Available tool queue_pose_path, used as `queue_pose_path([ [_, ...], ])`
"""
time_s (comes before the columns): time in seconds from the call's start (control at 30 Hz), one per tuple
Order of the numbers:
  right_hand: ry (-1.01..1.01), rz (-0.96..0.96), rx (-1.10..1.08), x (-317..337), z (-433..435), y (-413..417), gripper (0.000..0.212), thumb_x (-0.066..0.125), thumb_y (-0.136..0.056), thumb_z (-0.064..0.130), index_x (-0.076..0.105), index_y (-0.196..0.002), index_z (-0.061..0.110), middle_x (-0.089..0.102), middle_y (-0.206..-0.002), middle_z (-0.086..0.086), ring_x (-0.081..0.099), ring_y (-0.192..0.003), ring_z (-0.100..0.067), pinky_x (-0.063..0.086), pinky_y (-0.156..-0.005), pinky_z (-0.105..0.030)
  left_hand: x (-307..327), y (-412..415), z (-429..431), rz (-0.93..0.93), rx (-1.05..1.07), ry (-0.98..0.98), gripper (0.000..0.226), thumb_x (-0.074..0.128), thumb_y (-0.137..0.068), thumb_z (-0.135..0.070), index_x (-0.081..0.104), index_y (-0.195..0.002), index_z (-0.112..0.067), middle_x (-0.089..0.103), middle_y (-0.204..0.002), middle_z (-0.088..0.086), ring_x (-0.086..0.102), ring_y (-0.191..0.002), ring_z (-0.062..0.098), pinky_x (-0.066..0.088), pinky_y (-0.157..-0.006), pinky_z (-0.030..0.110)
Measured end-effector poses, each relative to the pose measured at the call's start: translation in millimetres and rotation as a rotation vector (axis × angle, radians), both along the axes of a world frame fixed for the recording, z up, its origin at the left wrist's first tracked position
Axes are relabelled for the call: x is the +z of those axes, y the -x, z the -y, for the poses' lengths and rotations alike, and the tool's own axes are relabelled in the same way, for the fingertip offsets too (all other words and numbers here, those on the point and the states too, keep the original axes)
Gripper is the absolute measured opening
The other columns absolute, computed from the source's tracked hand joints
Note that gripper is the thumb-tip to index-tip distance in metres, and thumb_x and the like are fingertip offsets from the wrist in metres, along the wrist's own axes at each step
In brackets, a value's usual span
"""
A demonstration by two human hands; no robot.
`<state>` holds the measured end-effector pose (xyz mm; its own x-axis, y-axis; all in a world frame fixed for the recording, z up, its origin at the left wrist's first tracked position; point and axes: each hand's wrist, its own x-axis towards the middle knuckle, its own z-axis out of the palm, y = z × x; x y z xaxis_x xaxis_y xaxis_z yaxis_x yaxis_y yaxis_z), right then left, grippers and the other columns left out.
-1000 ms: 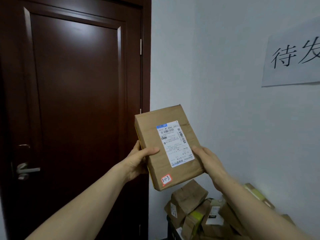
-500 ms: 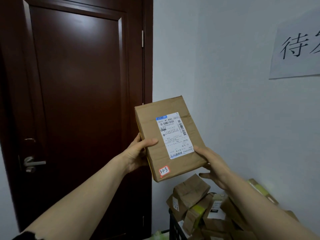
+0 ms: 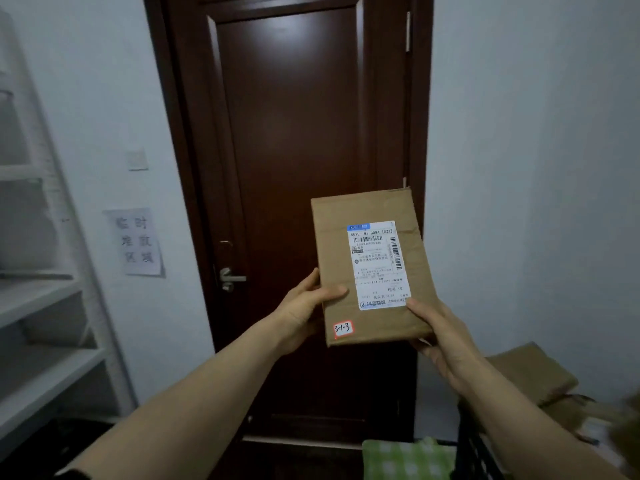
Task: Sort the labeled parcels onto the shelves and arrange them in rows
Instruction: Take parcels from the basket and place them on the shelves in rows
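I hold a flat brown cardboard parcel (image 3: 367, 209) upright in front of the dark door, its face toward me. It carries a white shipping label and a small red-edged tag reading 3-1-3 near its lower left corner. My left hand (image 3: 304, 306) grips the parcel's left edge, thumb across the front. My right hand (image 3: 438, 332) supports its lower right corner from below and behind. White shelves (image 3: 41, 299) stand at the far left, blurred, with pale shapes on the upper levels.
A dark wooden door (image 3: 298, 140) with a metal handle (image 3: 230, 278) faces me. A paper sign (image 3: 138, 242) hangs on the left wall. More brown parcels (image 3: 533, 375) sit in a black crate (image 3: 474, 452) at lower right, beside a green checked cloth (image 3: 405, 459).
My view has swung left: the door is now centred, the shelves and left wall sign have come into view, and the right wall sign is gone. The parcel stays in both hands.
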<state>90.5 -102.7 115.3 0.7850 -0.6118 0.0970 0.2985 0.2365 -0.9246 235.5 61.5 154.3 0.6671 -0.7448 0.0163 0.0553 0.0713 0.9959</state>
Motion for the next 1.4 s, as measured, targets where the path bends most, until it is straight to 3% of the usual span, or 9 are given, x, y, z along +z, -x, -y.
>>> queue_pose_path([
  [0.13, -0.003, 0.02, 0.111, 7, -68, -50, 0.065, 0.073, -0.065, 0.032, 0.056, -0.127, 0.025, 0.069, -0.112, 0.002, 0.062, -0.105, -0.014, 0.051, -0.087, -0.034, 11, -16, -87, -0.003, 0.159, 0.017, 0.04, 0.071, -0.08, -0.021, 0.063, -0.12, -0.018, 0.072, -0.108, 0.004, 0.067, -0.104, 0.023, 0.05, -0.097, 0.041],
  [0.27, 0.018, 0.04, 0.211, 18, -153, -106, 0.055, 0.071, -0.076, 0.028, 0.055, -0.128, 0.027, 0.069, -0.112, 0.003, 0.063, -0.102, -0.013, 0.048, -0.079, -0.03, 23, -36, -187, 0.068, 0.357, 0.043, 0.026, 0.068, -0.086, -0.021, 0.068, -0.112, -0.018, 0.074, -0.099, -0.004, 0.07, -0.08, 0.005, 0.055, -0.078, 0.023],
  [0.53, 0.029, 0.095, 0.492, 40, -395, -209, 0.039, 0.067, -0.083, 0.02, 0.06, -0.121, 0.028, 0.072, -0.102, 0.006, 0.064, -0.099, -0.012, 0.048, -0.092, -0.035, 38, -78, -429, 0.152, 0.73, 0.004, 0.026, 0.071, -0.08, -0.008, 0.068, -0.106, -0.012, 0.074, -0.099, 0.004, 0.07, -0.091, 0.022, 0.054, -0.09, 0.039],
  [0.7, 0.035, 0.099, 0.687, 52, -529, -239, 0.031, 0.065, -0.085, 0.021, 0.062, -0.115, 0.029, 0.072, -0.099, 0.008, 0.062, -0.094, -0.007, 0.046, -0.096, -0.037, 49, -75, -563, 0.13, 0.945, 0.028, 0.027, 0.067, -0.082, -0.003, 0.067, -0.109, -0.005, 0.073, -0.103, 0.009, 0.069, -0.08, 0.015, 0.055, -0.078, 0.029],
  [0.8, 0.0, 0.094, 0.791, 58, -593, -248, 0.035, 0.065, -0.086, 0.018, 0.059, -0.12, 0.023, 0.07, -0.101, 0.003, 0.061, -0.093, -0.01, 0.048, -0.095, -0.038, 56, -66, -621, 0.118, 1.058, 0.026, 0.029, 0.066, -0.083, -0.005, 0.065, -0.112, -0.002, 0.071, -0.108, 0.012, 0.067, -0.087, 0.017, 0.054, -0.078, 0.027],
  [0.87, -0.028, 0.089, 0.849, 61, -628, -252, 0.036, 0.065, -0.086, 0.017, 0.058, -0.12, 0.021, 0.068, -0.097, 0.001, 0.061, -0.087, -0.01, 0.049, -0.082, -0.031, 60, -57, -651, 0.127, 1.123, 0.021, 0.029, 0.066, -0.084, -0.006, 0.065, -0.113, -0.003, 0.071, -0.109, 0.012, 0.067, -0.091, 0.019, 0.053, -0.083, 0.031],
  [0.97, -0.06, 0.088, 0.919, 64, -667, -255, 0.037, 0.065, -0.085, 0.017, 0.058, -0.122, 0.018, 0.068, -0.092, 0.002, 0.06, -0.082, -0.009, 0.048, -0.073, -0.028, 66, -41, -682, 0.161, 1.203, 0.004, 0.029, 0.065, -0.086, -0.009, 0.064, -0.115, -0.006, 0.072, -0.104, 0.007, 0.069, -0.084, 0.014, 0.054, -0.067, 0.026],
  [1.07, -0.053, 0.091, 1.003, 66, -692, -256, 0.04, 0.067, -0.083, 0.021, 0.059, -0.122, 0.019, 0.07, -0.096, 0.0, 0.06, -0.085, -0.009, 0.047, -0.073, -0.029, 69, -24, -698, 0.175, 1.27, 0.01, 0.029, 0.063, -0.087, -0.01, 0.063, -0.116, -0.007, 0.072, -0.1, 0.005, 0.07, -0.077, 0.011, 0.053, -0.059, 0.024],
  [1.4, -0.004, 0.096, 1.167, 76, -718, -254, 0.049, 0.068, -0.082, 0.024, 0.054, -0.129, 0.021, 0.069, -0.104, -0.003, 0.063, -0.089, -0.014, 0.048, -0.069, -0.028, 68, 3, -711, 0.169, 1.386, 0.078, 0.027, 0.061, -0.089, -0.007, 0.063, -0.116, -0.007, 0.072, -0.101, 0.005, 0.069, -0.082, 0.013, 0.054, -0.061, 0.024],
])
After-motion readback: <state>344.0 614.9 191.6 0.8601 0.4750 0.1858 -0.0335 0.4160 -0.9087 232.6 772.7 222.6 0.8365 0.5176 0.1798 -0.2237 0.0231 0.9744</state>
